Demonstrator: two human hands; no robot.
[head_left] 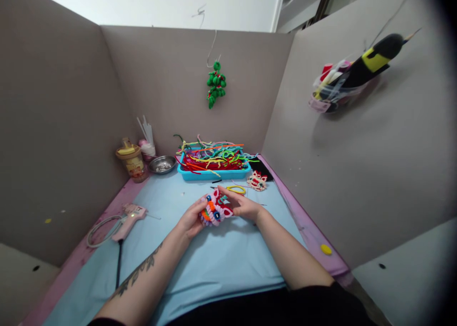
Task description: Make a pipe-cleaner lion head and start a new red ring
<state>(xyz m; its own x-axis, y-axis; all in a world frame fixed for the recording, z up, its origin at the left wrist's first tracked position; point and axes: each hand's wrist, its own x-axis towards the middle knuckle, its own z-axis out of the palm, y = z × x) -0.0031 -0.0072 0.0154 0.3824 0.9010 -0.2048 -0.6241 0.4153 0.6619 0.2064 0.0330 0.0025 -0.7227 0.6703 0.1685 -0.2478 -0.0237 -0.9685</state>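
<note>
Both hands (192, 218) (249, 208) grip a lilac figure (213, 212) near a blue tray (214, 175) heaped with pipe cleaners (217, 160).

Between the fingers (197, 207), lilac, red, orange and blue are shown by a fuzzy animal-faced craft (213, 212), and beyond the fingers yellow by looped scissor handles (244, 191) and blue by a rectangular plastic tray (214, 175).

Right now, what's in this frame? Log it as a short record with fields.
left hand: holds pink craft piece
right hand: touches the same craft piece
blue tray: beyond the hands, heaped with fuzzy stems
yellow-handled scissors: between right hand and tray
glue gun: lying left of left hand
green ornament: hanging against back wall
</note>
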